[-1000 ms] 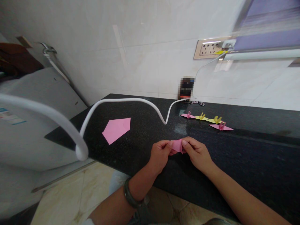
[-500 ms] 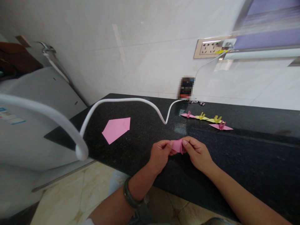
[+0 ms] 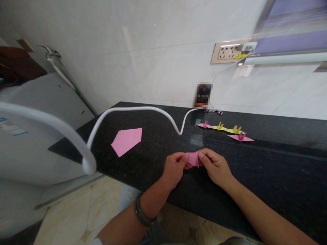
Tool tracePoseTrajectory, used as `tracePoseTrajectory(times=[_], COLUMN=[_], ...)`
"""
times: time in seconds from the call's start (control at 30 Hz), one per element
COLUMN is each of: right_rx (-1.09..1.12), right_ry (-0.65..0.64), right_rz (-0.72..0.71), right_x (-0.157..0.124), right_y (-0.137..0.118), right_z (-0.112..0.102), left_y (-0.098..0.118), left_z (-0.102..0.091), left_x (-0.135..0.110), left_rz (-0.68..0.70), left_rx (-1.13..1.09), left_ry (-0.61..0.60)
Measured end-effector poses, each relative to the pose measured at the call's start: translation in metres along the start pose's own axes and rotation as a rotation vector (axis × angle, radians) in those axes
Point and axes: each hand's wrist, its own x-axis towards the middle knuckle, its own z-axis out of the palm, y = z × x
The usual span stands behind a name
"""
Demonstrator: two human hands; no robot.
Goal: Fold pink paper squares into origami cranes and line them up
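A small folded piece of pink origami paper (image 3: 193, 159) is held between my two hands, above the dark countertop (image 3: 158, 136). My left hand (image 3: 175, 167) pinches its left side, thumb on top. On the right side, my right hand (image 3: 215, 165) grips the edge between thumb and fingers. Part of the paper is hidden behind my fingertips. Further back on the right lie several folded paper cranes, among them a pink crane (image 3: 241, 137) and a yellow crane (image 3: 236, 130). Off to the left lies a flat pink paper sheet (image 3: 127, 141).
A white flexible holder arm (image 3: 143, 109) curves across the counter from the left. Against the tiled wall stands a pixelated dark object (image 3: 203, 96), with a cable running up to a socket panel (image 3: 227, 52). A white appliance (image 3: 48, 109) stands at the left.
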Motion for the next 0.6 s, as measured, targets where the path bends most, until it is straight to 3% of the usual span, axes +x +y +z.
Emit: tracePoseTrajectory(times=[0.6], right_rx=[-0.025], right_ry=[0.016], right_rz=[-0.028], right_x=[0.0018], right_y=[0.0007], right_z=[-0.0023], left_y=[-0.0001], left_z=[-0.0004], left_x=[-0.0010], left_rz=[0.004], left_rx=[0.030], left_ry=[-0.017])
